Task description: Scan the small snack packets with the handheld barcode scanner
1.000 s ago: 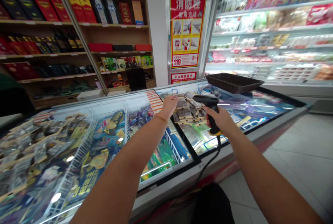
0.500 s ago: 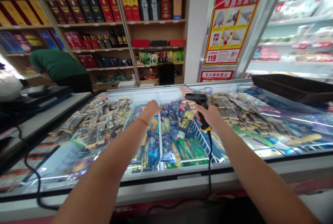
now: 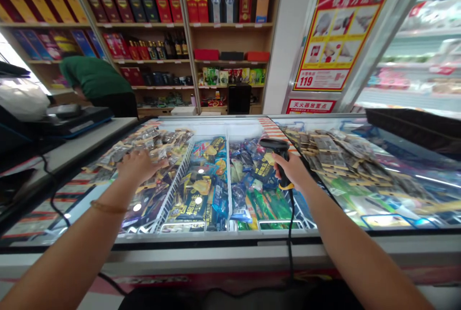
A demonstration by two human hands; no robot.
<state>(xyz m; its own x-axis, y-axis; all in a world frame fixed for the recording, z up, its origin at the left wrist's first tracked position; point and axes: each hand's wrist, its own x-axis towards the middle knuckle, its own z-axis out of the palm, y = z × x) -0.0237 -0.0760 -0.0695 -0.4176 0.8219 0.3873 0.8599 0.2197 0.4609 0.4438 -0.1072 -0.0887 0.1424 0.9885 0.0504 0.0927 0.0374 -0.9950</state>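
My right hand [image 3: 292, 171] is wrapped around the grip of a black and yellow barcode scanner [image 3: 275, 145], whose head points left over the chest freezer [image 3: 248, 123]. A black cord [image 3: 291, 233] hangs from its handle down the freezer's front. My left hand [image 3: 137, 168] is at the left, over a heap of clear packets with tan strips [image 3: 169, 144]. Its thumb stretches out to the right and the fingers spread forward, with nothing held. Whether it touches the packets I cannot tell. Between my hands, white wire baskets [image 3: 172, 194] hold blue, black and green frozen-treat wrappers [image 3: 264, 204].
More tan-edged packets [image 3: 329, 149] lie at the right, near a dark tray [image 3: 406, 130]. On the left stands a counter [image 3: 124, 125] with dark equipment. A person in a green top [image 3: 95, 79] bends by shelves of boxes [image 3: 216, 27] behind the freezer.
My left hand has moved left, from above the middle baskets to the heap of packets, and its fingers have spread. My right hand keeps hold of the scanner. The view has shifted slightly.
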